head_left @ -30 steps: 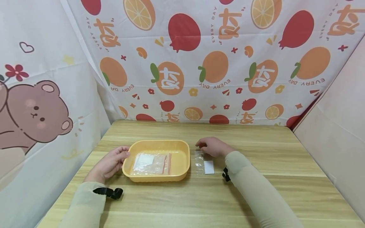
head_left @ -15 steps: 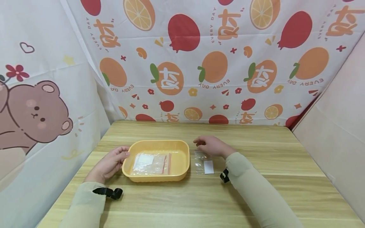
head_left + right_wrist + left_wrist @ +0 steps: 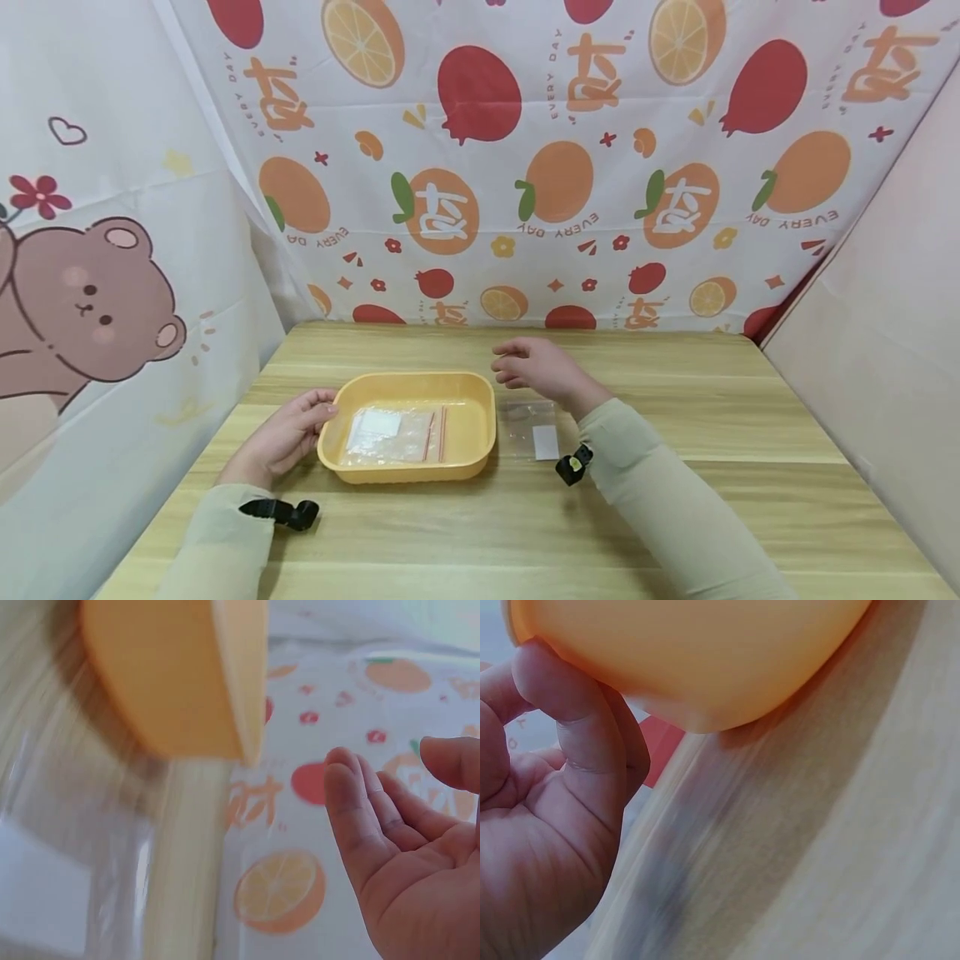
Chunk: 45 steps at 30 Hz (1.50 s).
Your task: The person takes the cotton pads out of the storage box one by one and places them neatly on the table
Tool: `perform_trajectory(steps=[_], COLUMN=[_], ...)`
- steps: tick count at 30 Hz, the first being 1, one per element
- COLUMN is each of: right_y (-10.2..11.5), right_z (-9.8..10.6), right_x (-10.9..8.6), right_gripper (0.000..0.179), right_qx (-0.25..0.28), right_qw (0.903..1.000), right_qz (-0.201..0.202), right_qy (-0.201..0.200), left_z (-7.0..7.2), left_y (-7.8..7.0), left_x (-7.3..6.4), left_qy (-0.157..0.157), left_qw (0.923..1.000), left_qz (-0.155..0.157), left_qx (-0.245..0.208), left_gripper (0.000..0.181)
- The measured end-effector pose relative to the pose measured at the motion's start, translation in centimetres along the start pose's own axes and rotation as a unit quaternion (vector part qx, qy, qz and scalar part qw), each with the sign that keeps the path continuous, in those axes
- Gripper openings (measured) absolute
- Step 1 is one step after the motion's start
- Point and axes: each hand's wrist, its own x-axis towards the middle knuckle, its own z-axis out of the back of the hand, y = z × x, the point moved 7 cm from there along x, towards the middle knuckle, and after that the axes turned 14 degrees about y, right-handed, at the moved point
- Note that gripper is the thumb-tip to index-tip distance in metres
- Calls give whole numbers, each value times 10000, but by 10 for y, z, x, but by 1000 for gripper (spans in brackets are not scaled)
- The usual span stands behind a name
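A shallow yellow plastic basin (image 3: pixel 468 429) stands on the table, holding clear zip bags (image 3: pixel 405 437) with red seal lines and a white label. My left hand (image 3: pixel 296 425) grips its left rim; in the left wrist view, curled fingers (image 3: pixel 592 742) meet the basin's edge (image 3: pixel 682 667). To the basin's right lies another clear zip bag (image 3: pixel 517 433) with a white label (image 3: pixel 545 442). My right hand (image 3: pixel 543 371) hovers beyond that bag, holding nothing. Its fingers are relaxed and spread from the thumb in the right wrist view, apart from the basin (image 3: pixel 165 675).
The wooden table (image 3: pixel 450 542) ends at a fruit-printed cloth (image 3: pixel 480 200) behind. A bear-printed cloth (image 3: pixel 97 300) hangs at the left, and a pale wall (image 3: pixel 885 350) borders the right. Black straps with small cameras sit on both wrists.
My right hand has lifted off the bag beside the basin and moved a little left and away, its fingers opening out. The left hand stays on the rim. The head view has shifted slightly.
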Motion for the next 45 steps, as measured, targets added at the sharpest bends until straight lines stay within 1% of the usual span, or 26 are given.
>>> perform_trajectory(steps=[4, 7, 9, 11, 15, 19, 21, 26, 33, 41, 45], right_y=[13, 17, 17, 15, 5, -7, -12, -20, -27, -34, -36], right_z=[-21, -34, -43, -52, -70, -84, -90, -97, -103, -105, -106], right_x=[4, 11, 17, 25, 40, 49, 52, 56, 64, 70, 72], right_gripper=[45, 47, 47, 47, 48, 48, 46, 40, 38, 39, 31], right_qx=[687, 1159, 1407, 1554, 1690, 1816, 1836, 1606, 1409, 1374, 1230], right_qw=[9967, 9909, 9870, 9846, 9810, 9766, 9751, 9770, 9806, 9783, 9794], right_qz=[128, 146, 93, -51, -465, -839, -1008, -1280, -1294, -1517, -1578], right_qy=[411, 672, 770, 802, 834, 790, 724, 575, 421, 308, 280], left_z=[2, 2, 2, 2, 2, 3, 3, 4, 4, 3, 3], left_y=[4, 4, 2, 1, 0, 1, 1, 2, -1, -1, -2], left_x=[-3, -4, -3, -2, -1, 0, 0, 0, 1, 0, 0], left_qy=[-19, -78, -119, -163, -218, -235, -242, -255, -219, -206, -190], left_qw=[10000, 10000, 9999, 9998, 9997, 9997, 9996, 9996, 9998, 9998, 9998], left_qz=[17, 2, -3, 5, 61, 102, 110, 130, 27, 7, -20], left_qx=[-74, -36, 32, 76, 59, 37, 41, 59, 20, 8, 69], left_gripper=[38, 38, 39, 40, 38, 34, 33, 33, 32, 31, 32])
